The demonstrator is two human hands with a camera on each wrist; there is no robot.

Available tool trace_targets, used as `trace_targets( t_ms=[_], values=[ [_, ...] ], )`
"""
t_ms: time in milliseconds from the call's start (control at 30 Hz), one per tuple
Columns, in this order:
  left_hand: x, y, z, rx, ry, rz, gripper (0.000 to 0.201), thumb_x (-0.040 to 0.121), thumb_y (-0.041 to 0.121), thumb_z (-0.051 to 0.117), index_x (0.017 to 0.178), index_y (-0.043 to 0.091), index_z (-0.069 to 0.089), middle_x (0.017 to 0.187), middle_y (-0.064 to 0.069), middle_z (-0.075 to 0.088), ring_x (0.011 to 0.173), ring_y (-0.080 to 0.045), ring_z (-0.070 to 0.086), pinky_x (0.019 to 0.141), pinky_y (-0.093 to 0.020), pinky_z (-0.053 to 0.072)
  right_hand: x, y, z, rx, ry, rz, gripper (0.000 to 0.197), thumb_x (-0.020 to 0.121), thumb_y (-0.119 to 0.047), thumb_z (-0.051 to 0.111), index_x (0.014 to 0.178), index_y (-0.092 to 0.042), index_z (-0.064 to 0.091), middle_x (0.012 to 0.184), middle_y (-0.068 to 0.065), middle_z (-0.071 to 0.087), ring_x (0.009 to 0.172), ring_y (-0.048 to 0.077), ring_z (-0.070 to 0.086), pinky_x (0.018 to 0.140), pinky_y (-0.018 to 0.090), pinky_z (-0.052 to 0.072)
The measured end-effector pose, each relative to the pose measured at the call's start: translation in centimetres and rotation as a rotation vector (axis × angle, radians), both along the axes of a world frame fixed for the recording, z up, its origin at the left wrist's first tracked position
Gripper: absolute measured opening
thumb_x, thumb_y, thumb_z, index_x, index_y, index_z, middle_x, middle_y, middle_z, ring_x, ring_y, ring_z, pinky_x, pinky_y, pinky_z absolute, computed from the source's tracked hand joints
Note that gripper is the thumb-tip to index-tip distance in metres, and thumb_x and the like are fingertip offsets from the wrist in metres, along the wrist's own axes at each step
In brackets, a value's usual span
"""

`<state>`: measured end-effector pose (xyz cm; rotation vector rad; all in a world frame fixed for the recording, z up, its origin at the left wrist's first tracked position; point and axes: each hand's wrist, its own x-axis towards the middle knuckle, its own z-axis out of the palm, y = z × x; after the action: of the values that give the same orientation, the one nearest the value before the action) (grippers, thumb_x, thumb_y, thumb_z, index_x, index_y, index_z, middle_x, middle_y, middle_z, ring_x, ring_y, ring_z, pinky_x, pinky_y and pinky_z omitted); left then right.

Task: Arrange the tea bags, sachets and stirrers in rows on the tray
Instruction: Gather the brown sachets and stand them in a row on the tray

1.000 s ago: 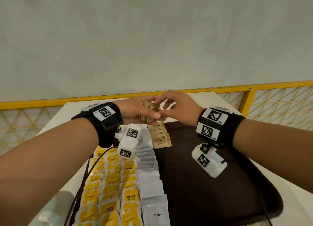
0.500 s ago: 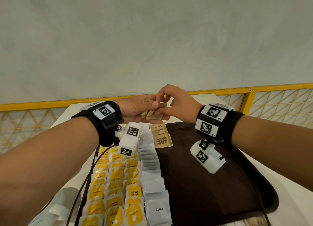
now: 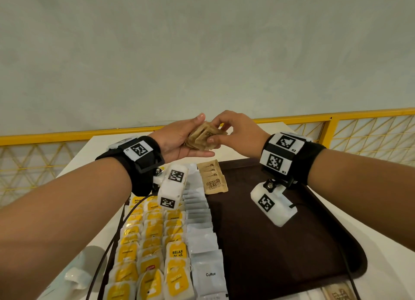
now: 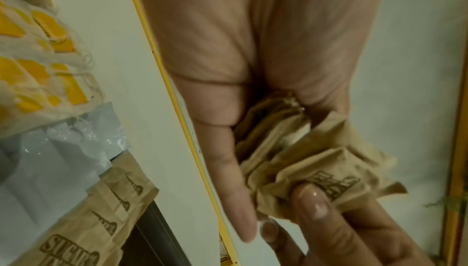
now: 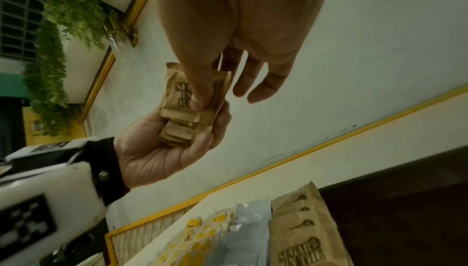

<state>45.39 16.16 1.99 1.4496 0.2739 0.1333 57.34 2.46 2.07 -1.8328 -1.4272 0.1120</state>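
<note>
Here the left hand (image 3: 179,140) cups a crumpled stack of brown paper sugar packets (image 3: 203,138); the right hand (image 3: 235,133) pinches the top packet above the dark tray (image 3: 292,243).

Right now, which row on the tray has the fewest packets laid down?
The brown sugar packets, the short row at the tray's far end; the yellow tea bag rows and white sachet row run much longer.

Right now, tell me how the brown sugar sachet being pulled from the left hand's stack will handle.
Probably floppy: the brown sugar sachet looks creased and bent where the right hand pinches it. Likely light, since the left hand holds a whole stack. The paper looks matt, so probably not slippery.
</note>
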Motion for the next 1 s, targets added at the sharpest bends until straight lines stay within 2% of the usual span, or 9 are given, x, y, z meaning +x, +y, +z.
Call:
trace_targets(
  t_ms=[67,167,267,367,467,633,733,900,1000],
  values=[
    [0.0,-0.1,-0.1,0.047,0.019,0.050,0.036,0.096,0.030,0.051,0.119,0.004,0.058,0.107,-0.017,0.068,0.100,-0.026,0.068,0.080,-0.037,0.058,0.1,-0.2,0.0,0.009,0.092,0.017,0.010,0.084,-0.014,0.071,0.089,-0.016,0.063,0.087,-0.007,0.061,0.082,0.010,0.057,0.072,0.009,0.046],
    [0.3,0.0,-0.3,0.191,0.087,0.145,0.014,0.096,0.012,0.052,0.107,0.012,0.061,0.088,-0.012,0.066,0.077,-0.018,0.067,0.069,-0.034,0.060,0.5,-0.4,-0.3,-0.010,0.288,0.024,0.007,0.087,-0.009,0.067,0.092,-0.009,0.062,0.099,0.008,0.065,0.085,0.016,0.065,0.074,0.033,0.060],
    [0.6,0.6,-0.4,0.546,0.208,0.143,0.016,0.094,0.014,0.051,0.094,0.020,0.065,0.072,0.000,0.055,0.058,-0.010,0.049,0.053,-0.023,0.043,1.3,-0.9,-1.4,-0.216,0.443,0.076,0.014,0.090,-0.004,0.062,0.102,0.002,0.060,0.103,0.015,0.061,0.081,0.020,0.067,0.068,0.030,0.060],
    [1.2,0.5,-0.6,0.982,0.365,-0.092,0.014,0.090,0.034,0.061,0.096,0.026,0.072,0.083,0.008,0.060,0.068,-0.011,0.048,0.055,-0.022,0.040,1.7,-1.3,-3.3,-0.580,0.353,0.093,0.009,0.093,-0.007,0.058,0.101,-0.003,0.059,0.099,0.016,0.062,0.075,0.020,0.065,0.065,0.024,0.059],
    [2.3,-0.3,-1.8,1.197,0.501,-0.281,0.017,0.086,0.037,0.067,0.098,0.025,0.072,0.087,0.009,0.061,0.079,-0.013,0.054,0.068,-0.025,0.044,1.8,-1.0,-4.8,-0.690,0.268,0.047,0.005,0.093,-0.009,0.058,0.098,-0.010,0.061,0.099,0.013,0.065,0.069,0.016,0.064,0.063,0.021,0.058],
    [3.5,-0.7,-3.0,1.298,0.518,-0.333,0.008,0.084,0.026,0.070,0.086,0.017,0.070,0.069,0.010,0.054,0.064,-0.008,0.046,0.061,-0.020,0.037,1.8,-0.5,-6.0,-0.679,0.282,0.014,0.004,0.092,-0.008,0.061,0.095,-0.008,0.061,0.094,0.013,0.065,0.068,0.020,0.066,0.065,0.024,0.058],
    [3.8,-0.8,-3.4,1.350,0.542,-0.347,0.009,0.086,0.021,0.068,0.091,0.015,0.071,0.076,0.009,0.057,0.074,-0.009,0.049,0.063,-0.020,0.037,1.7,-0.4,-6.4,-0.660,0.320,0.009,0.007,0.090,-0.005,0.062,0.089,-0.012,0.062,0.089,0.009,0.066,0.070,0.020,0.067,0.062,0.020,0.058],
    [4.4,-1.1,-3.8,1.437,0.587,-0.351,0.015,0.089,0.018,0.062,0.102,0.014,0.070,0.090,0.004,0.058,0.083,-0.013,0.049,0.073,-0.024,0.037,1.8,-0.4,-6.2,-0.627,0.281,-0.045,0.031,0.087,-0.003,0.066,0.117,-0.009,0.058,0.094,0.001,0.060,0.080,0.026,0.069,0.067,0.028,0.060],
    [4.7,-1.2,-3.8,1.463,0.588,-0.340,0.015,0.089,0.017,0.062,0.101,0.013,0.071,0.088,0.005,0.057,0.080,-0.011,0.048,0.062,-0.019,0.035,1.9,-0.7,-5.8,-0.567,0.335,-0.084,0.023,0.080,0.002,0.072,0.096,-0.009,0.059,0.089,0.006,0.062,0.079,0.027,0.069,0.062,0.025,0.059]
  ],
)
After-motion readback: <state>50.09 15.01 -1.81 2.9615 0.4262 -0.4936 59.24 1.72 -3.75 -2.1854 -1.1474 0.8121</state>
